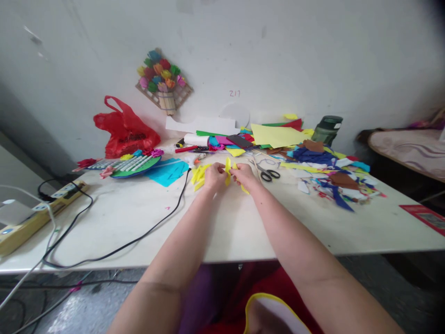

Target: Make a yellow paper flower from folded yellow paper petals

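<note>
Over the middle of the table, my left hand and my right hand are close together, fingers pinched. Between them is a piece of yellow crepe-like paper, with both hands closed on it. A bit of yellow also pokes out below my right hand. Just left of my left hand lies a small heap of cut yellow paper pieces. Black-handled scissors rest to the right of my right hand. My fingers hide part of the held paper.
Colored paper scraps spread over the right side. Behind stand a dark green bottle and yellow sheets. At left are a red plastic bag, a green craft disc, blue paper, a power strip and a black cable.
</note>
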Demonstrator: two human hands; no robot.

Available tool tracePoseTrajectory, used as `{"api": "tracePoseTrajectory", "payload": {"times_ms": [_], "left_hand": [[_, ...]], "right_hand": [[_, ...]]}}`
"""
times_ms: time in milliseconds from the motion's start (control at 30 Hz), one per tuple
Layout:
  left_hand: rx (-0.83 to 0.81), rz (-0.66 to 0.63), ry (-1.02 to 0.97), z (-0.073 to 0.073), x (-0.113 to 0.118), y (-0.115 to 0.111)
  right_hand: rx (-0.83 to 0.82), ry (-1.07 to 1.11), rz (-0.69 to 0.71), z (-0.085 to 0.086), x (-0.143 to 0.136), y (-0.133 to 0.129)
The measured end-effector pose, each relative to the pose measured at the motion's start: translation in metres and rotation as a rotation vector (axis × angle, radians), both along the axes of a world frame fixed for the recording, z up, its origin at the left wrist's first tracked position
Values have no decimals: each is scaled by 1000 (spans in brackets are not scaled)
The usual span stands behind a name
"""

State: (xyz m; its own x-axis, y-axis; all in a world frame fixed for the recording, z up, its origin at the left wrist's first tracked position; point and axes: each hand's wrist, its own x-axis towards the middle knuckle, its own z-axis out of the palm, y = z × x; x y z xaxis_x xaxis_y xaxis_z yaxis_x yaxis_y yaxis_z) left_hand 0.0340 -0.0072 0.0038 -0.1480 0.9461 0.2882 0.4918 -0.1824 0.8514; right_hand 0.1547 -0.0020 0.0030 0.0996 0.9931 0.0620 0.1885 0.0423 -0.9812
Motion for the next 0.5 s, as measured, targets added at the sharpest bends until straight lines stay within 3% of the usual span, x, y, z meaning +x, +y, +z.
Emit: {"api": "tracePoseTrajectory", "payload": {"times_ms": [100, 300, 500], "left_hand": [[-4, -29, -52, -6, -1, 6], [-164, -209, -394, -18, -4, 14], [-220, -171, -428, -15, -5, 8]], "right_hand": [[13, -13, -2, 1, 0, -1], [-8, 19, 53, 1, 0, -2], [-40, 3, 134, 1, 0, -3]]}}
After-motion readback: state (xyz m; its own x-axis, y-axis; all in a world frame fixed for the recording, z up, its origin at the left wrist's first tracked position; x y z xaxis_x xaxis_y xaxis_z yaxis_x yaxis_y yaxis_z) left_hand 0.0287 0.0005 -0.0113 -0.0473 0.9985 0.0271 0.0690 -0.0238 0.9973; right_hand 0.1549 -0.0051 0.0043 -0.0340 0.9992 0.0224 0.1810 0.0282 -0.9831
